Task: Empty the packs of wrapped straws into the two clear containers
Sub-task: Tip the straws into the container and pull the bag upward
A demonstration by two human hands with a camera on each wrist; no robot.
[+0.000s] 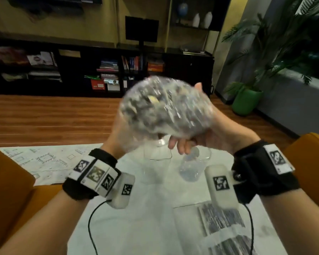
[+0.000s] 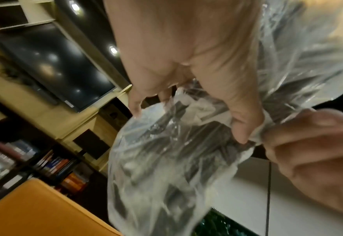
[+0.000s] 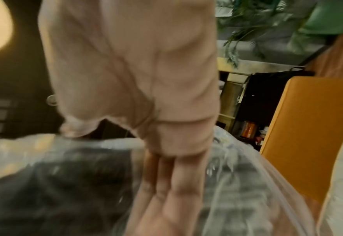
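Note:
I hold a clear plastic pack of dark wrapped straws up in the air with both hands, and it is blurred. My left hand grips its left side, thumb and fingers pinching the film. My right hand grips the right side, thumb on top and fingers curled under; in the right wrist view its fingers lie along the pack. Directly below stand two clear containers on the table, one on the left and one on the right. I cannot tell whether the pack is open.
Two more packs of straws lie on the white table at the near right. Orange chairs stand at the left and the right. Black cables trail from both wrists. A patterned sheet lies at the far left.

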